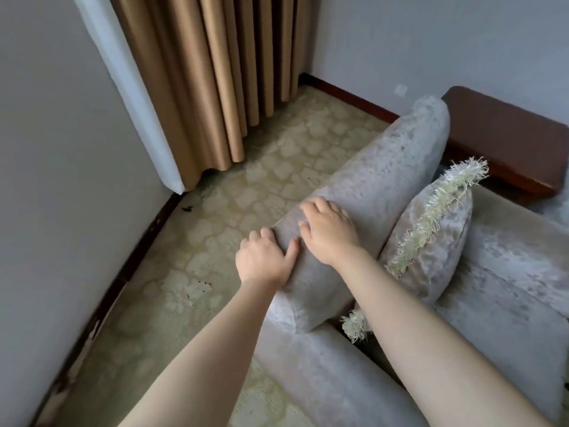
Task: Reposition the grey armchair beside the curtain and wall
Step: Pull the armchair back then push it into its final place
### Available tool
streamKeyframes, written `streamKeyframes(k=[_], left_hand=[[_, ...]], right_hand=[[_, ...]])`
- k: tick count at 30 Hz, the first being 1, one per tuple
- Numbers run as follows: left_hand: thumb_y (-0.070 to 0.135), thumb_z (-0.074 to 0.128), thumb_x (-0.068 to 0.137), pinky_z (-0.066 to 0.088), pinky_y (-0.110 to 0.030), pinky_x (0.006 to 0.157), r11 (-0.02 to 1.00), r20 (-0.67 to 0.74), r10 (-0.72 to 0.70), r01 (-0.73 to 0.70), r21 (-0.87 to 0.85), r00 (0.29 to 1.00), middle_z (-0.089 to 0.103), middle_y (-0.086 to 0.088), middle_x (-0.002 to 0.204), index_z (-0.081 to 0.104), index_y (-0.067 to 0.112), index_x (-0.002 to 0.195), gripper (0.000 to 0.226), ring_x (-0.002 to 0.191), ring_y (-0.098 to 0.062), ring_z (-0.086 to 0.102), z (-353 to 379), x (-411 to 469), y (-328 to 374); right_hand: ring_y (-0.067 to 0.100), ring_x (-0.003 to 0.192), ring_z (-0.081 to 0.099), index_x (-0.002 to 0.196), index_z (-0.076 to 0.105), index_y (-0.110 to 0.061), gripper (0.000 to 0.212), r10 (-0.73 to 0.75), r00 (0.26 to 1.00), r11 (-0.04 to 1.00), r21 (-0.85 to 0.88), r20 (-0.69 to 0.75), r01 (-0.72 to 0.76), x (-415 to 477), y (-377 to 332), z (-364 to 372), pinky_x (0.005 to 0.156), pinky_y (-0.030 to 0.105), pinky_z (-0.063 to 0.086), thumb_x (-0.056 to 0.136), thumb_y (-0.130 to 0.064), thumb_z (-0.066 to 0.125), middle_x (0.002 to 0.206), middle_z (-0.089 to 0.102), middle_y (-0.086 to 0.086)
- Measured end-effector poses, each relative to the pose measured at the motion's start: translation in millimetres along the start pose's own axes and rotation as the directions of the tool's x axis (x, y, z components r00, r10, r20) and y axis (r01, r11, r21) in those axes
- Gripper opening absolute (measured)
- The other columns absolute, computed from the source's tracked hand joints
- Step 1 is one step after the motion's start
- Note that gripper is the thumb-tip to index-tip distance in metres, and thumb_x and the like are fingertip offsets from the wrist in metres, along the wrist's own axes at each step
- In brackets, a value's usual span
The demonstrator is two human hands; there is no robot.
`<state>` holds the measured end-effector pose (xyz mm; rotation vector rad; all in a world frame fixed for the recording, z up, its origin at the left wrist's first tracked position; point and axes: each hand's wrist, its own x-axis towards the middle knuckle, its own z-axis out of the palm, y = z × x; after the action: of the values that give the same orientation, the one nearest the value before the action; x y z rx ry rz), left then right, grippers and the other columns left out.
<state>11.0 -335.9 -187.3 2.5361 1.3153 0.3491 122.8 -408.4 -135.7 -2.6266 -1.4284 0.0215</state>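
Patterned carpet stretches between the curtain, the wall and the grey armchair, which stands off to the right, apart from both. The left hand clasps the backrest's end, thumb on the near face, and the right hand curls over its top. That padding looks soft, so a hard shove may only squash it, snag the chair on the carpet, or topple the fringed cushion.

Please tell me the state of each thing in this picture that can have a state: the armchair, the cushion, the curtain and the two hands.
grey armchair: upright, apart from the curtain, held at its back by both hands.
fringed cushion: on the seat, leaning against the chair's back.
curtain: hanging, gathered in folds.
left hand: grips the near end of the chair's back.
right hand: grips the top of the chair's back, fingers curled over it.
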Motion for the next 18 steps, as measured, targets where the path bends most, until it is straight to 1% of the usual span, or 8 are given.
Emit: streamKeyframes(k=[3, 6, 7, 9, 10, 12, 14, 18], left_hand=[[0.063, 0.023, 0.08, 0.043, -0.037, 0.068, 0.996, -0.108, 0.0, -0.009, -0.087, 0.994, 0.061, -0.011, 0.092, 0.057, 0.009, 0.093, 0.065, 0.084, -0.034, 0.056, 4.3, -5.2, -0.4], [0.051, 0.031, 0.082, 0.043, -0.033, 0.075, 0.939, -0.222, -0.056, -0.024, -0.344, 0.973, 0.062, -0.009, 0.096, 0.063, 0.006, 0.106, 0.06, 0.087, -0.027, 0.056, 9.7, -11.4, -3.1], [0.048, 0.037, 0.081, 0.041, -0.027, 0.079, 0.881, -0.223, -0.148, 0.026, -0.472, 0.964, 0.062, -0.006, 0.099, 0.062, 0.006, 0.11, 0.057, 0.091, -0.022, 0.056, 11.2, -13.8, -3.3], [0.043, 0.049, 0.078, 0.034, -0.014, 0.084, 0.665, -0.132, -0.4, 0.188, -0.723, 0.907, 0.061, 0.002, 0.107, 0.059, 0.011, 0.116, 0.051, 0.099, -0.011, 0.054, 13.7, -19.2, -0.8], [0.044, 0.052, 0.076, 0.033, -0.011, 0.087, 0.521, -0.036, -0.508, 0.274, -0.808, 0.861, 0.06, 0.006, 0.11, 0.058, 0.016, 0.118, 0.051, 0.103, -0.008, 0.053, 15.2, -21.3, 1.7], [0.049, 0.054, 0.072, 0.035, -0.015, 0.085, 0.277, 0.129, -0.599, 0.355, -0.893, 0.791, 0.061, 0.011, 0.108, 0.06, 0.022, 0.111, 0.048, 0.104, -0.007, 0.054, 20.5, -24.7, 4.2], [0.054, 0.056, 0.065, 0.04, -0.015, 0.077, 0.192, 0.143, -0.608, 0.32, -0.928, 0.781, 0.064, 0.009, 0.096, 0.064, 0.017, 0.097, 0.05, 0.092, -0.002, 0.058, 20.9, -27.1, 4.9], [0.045, 0.053, 0.069, 0.044, -0.024, 0.075, 0.192, 0.084, -0.684, 0.29, -0.938, 0.724, 0.066, 0.0, 0.086, 0.065, 0.009, 0.086, 0.041, 0.08, -0.004, 0.058, 19.3, -20.9, 17.4]], right_hand=[[0.023, 0.128, 0.039, 0.129, 0.048, -0.019, 0.036, -0.191, 0.979, 0.978, -0.071, 0.072, 0.196, 43.7, 13.3, 1.7, 0.107, 0.04, 0.024, 0.098, -0.034, 0.037, 0.139, 0.042, 0.0], [0.022, 0.124, 0.043, 0.119, 0.059, -0.021, 0.04, -0.337, 0.914, 0.927, -0.093, 0.226, 0.364, 71.9, 23.2, 6.4, 0.109, 0.039, 0.021, 0.098, -0.044, 0.034, 0.132, 0.05, 0.0], [0.022, 0.118, 0.047, 0.11, 0.063, -0.021, 0.041, -0.356, 0.898, 0.917, -0.089, 0.259, 0.389, 76.3, 25.4, 9.0, 0.107, 0.038, 0.024, 0.097, -0.046, 0.033, 0.123, 0.056, 0.0], [0.021, 0.106, 0.054, 0.095, 0.066, -0.022, 0.043, -0.383, 0.888, 0.908, -0.077, 0.253, 0.413, 80.8, 29.8, 14.9, 0.099, 0.037, 0.031, 0.096, -0.049, 0.032, 0.107, 0.064, -0.001], [0.021, 0.102, 0.055, 0.091, 0.066, -0.023, 0.044, -0.393, 0.885, 0.905, -0.066, 0.247, 0.421, 82.4, 31.6, 16.9, 0.096, 0.037, 0.033, 0.096, -0.05, 0.032, 0.102, 0.065, -0.002], [0.02, 0.098, 0.056, 0.083, 0.062, -0.023, 0.046, -0.415, 0.87, 0.897, -0.041, 0.265, 0.441, 85.9, 35.0, 18.9, 0.092, 0.038, 0.034, 0.094, -0.054, 0.03, 0.096, 0.064, -0.003], [0.021, 0.095, 0.055, 0.076, 0.053, -0.023, 0.044, -0.436, 0.855, 0.887, -0.025, 0.28, 0.46, 88.4, 35.9, 19.7, 0.088, 0.038, 0.033, 0.093, -0.056, 0.03, 0.091, 0.063, -0.003], [0.018, 0.095, 0.052, 0.074, 0.046, -0.023, 0.041, -0.478, 0.834, 0.871, 0.022, 0.275, 0.491, 91.7, 40.8, 22.0, 0.09, 0.038, 0.031, 0.093, -0.056, 0.03, 0.09, 0.061, -0.004]])
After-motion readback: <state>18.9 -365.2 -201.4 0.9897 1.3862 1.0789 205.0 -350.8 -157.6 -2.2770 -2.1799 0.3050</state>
